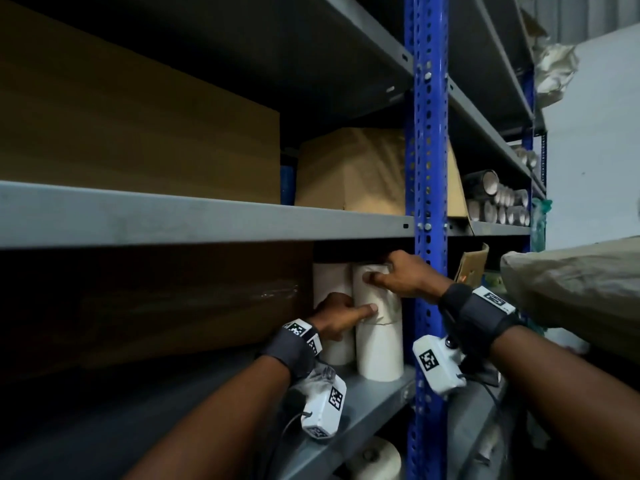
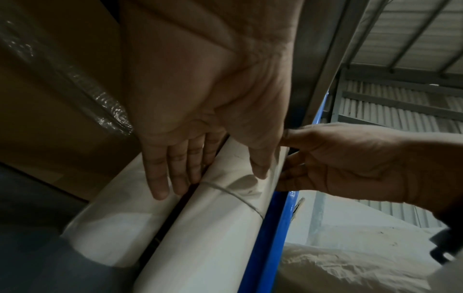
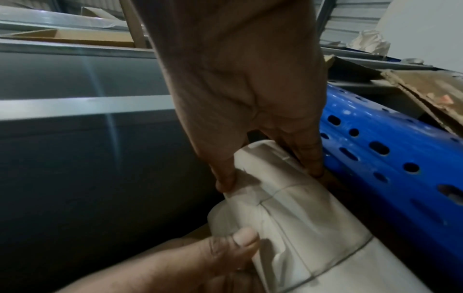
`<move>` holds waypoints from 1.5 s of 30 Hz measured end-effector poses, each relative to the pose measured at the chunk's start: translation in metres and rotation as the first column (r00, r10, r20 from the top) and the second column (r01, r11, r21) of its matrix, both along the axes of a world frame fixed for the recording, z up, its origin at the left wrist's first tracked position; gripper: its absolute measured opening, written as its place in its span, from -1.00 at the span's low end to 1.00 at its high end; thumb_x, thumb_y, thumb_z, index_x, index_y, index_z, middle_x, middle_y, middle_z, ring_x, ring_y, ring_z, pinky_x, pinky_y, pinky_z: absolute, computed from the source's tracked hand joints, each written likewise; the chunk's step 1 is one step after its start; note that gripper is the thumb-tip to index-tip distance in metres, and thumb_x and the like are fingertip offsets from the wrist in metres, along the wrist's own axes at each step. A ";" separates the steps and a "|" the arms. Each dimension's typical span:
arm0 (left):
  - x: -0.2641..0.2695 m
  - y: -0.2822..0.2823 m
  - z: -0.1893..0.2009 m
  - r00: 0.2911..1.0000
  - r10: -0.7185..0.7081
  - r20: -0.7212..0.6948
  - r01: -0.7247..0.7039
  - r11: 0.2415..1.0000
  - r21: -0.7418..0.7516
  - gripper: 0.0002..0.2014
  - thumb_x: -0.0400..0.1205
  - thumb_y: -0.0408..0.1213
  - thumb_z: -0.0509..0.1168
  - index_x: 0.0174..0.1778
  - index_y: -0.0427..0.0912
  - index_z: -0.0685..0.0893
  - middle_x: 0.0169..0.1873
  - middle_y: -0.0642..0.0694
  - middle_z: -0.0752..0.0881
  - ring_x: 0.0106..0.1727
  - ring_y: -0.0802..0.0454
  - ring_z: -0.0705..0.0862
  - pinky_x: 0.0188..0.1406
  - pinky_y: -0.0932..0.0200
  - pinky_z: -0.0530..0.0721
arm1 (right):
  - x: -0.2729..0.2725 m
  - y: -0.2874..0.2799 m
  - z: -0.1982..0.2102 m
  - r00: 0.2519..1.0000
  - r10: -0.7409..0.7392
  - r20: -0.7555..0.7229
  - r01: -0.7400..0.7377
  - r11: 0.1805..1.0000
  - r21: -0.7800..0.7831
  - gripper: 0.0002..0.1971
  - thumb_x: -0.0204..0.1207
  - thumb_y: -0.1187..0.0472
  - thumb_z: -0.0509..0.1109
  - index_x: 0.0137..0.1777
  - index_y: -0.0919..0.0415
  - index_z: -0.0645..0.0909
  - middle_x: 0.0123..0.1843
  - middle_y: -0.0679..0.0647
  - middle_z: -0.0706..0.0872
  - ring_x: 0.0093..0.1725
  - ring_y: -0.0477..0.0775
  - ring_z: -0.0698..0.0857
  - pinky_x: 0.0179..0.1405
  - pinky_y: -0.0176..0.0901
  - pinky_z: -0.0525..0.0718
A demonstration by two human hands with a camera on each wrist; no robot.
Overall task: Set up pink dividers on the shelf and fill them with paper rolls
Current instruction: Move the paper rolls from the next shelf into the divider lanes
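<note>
Two white paper rolls stand upright on the grey shelf (image 1: 375, 398), close to the blue upright. My left hand (image 1: 360, 315) holds the front roll (image 1: 379, 344) at mid-height. Its thumb lies across the face and its fingers (image 2: 175, 184) slip into the gap beside the second roll (image 1: 330, 280). My right hand (image 1: 375, 271) grips the wrapped top end of the same front roll (image 3: 313, 228), with the thumb on one side and the fingers (image 3: 313, 168) against the post side. A thin string rings the roll (image 2: 225, 228).
A large taped brown carton (image 1: 156, 306) fills the shelf to the left of the rolls. The blue perforated post (image 1: 426, 168) stands to their right, and the upper shelf edge (image 1: 207, 216) is just above them. A bulky sack (image 1: 571, 282) lies at the right. Another roll (image 1: 374, 459) sits below.
</note>
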State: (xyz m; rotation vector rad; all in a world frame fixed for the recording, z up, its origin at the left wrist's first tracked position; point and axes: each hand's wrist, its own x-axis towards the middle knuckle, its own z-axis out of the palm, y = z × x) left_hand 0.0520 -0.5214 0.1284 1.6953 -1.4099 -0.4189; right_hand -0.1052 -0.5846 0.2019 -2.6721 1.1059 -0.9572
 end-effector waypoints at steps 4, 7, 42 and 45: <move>-0.007 0.011 0.004 0.997 -0.071 0.042 0.070 0.997 0.024 -0.51 0.59 0.13 0.48 0.32 -0.10 0.71 0.21 -0.10 0.78 0.24 -0.10 0.74 0.00 -0.01 0.71 | -0.011 0.012 -0.006 0.994 0.052 0.097 -0.049 0.998 -0.035 -0.56 0.44 -0.18 0.48 0.16 0.13 0.70 0.09 0.08 0.79 0.09 0.09 0.73 0.00 -0.10 0.65; -0.014 0.026 0.009 0.990 -0.129 0.062 0.130 0.991 -0.019 -0.64 0.59 0.00 0.54 0.23 -0.05 0.71 0.09 -0.04 0.78 0.01 0.11 0.73 -0.18 0.20 0.63 | -0.023 0.027 -0.012 0.982 0.122 0.142 -0.112 0.991 -0.076 -0.56 0.46 -0.13 0.50 0.28 0.04 0.69 0.19 -0.02 0.79 0.16 0.00 0.73 0.12 -0.11 0.65; -0.213 0.422 -0.121 0.939 0.301 -0.163 -0.339 0.749 -0.569 -0.26 0.44 0.03 0.66 0.52 0.27 0.50 0.34 0.24 0.72 0.32 0.20 0.72 0.20 0.09 0.78 | -0.167 0.334 -0.066 0.594 0.780 0.197 -0.793 0.525 0.308 -0.50 0.28 -0.28 0.50 0.25 -0.25 0.65 0.23 -0.30 0.73 0.19 -0.26 0.72 0.19 -0.08 0.75; -0.221 0.471 -0.130 0.908 0.387 -0.162 -0.404 0.705 -0.583 -0.24 0.45 0.02 0.66 0.54 0.32 0.47 0.37 0.23 0.70 0.36 0.15 0.70 0.23 0.06 0.76 | -0.161 0.366 -0.060 0.556 0.831 0.030 -0.806 0.530 0.264 -0.38 0.26 -0.44 0.44 0.33 -0.32 0.58 0.32 -0.38 0.65 0.26 -0.33 0.65 0.25 -0.07 0.72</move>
